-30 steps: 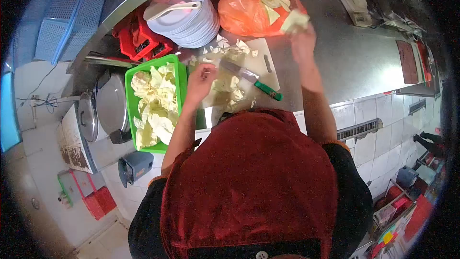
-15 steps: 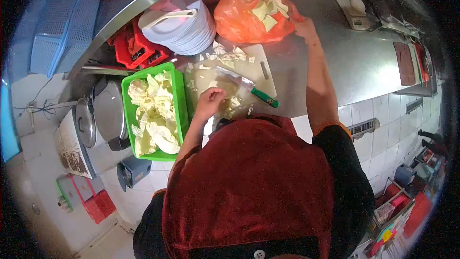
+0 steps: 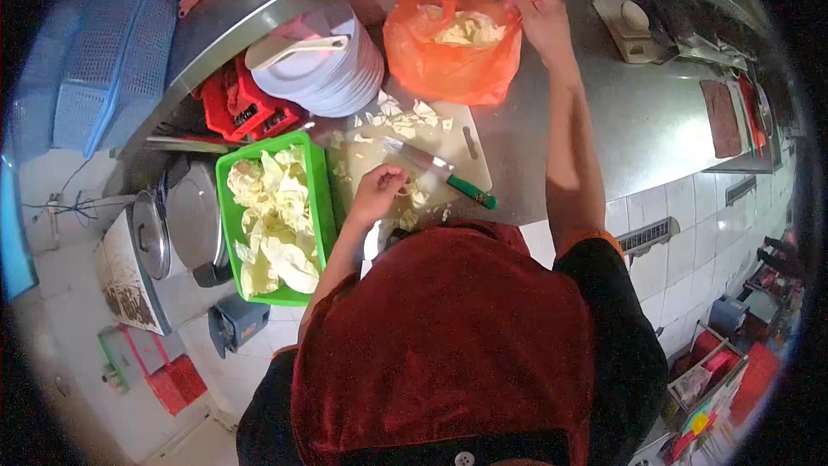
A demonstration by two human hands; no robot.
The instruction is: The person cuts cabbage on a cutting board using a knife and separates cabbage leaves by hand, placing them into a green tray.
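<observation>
Two bare hands are showing beyond the dark red cloth [image 3: 448,345], which is filling your lower middle frame. Your left hand [image 3: 379,192] is hanging at frame centre, at the near side of the white board [image 3: 461,142]; its fingers are curling narrowly. Cannot tell whether they are holding anything. Left of centre, a green crate [image 3: 321,207] is holding large pale leaves [image 3: 278,207]. Beyond your left hand, a knife [image 3: 442,171] is lying on the board, blade pointing upper left, green handle lower right. Small pale scraps [image 3: 416,116] are lying along the board's far side. Farther off, upper left of centre, a stack of plates [image 3: 355,78] is bearing a white utensil [image 3: 302,50]. At upper centre, the orange bag [image 3: 457,78] is standing open on the steel counter [image 3: 638,112], pale pieces [image 3: 473,28] showing inside. Your right hand [image 3: 543,22] is reaching to its right side, fingers closing on its gathered plastic. At upper right, a scale [image 3: 634,26] is sitting well apart from your right hand.
</observation>
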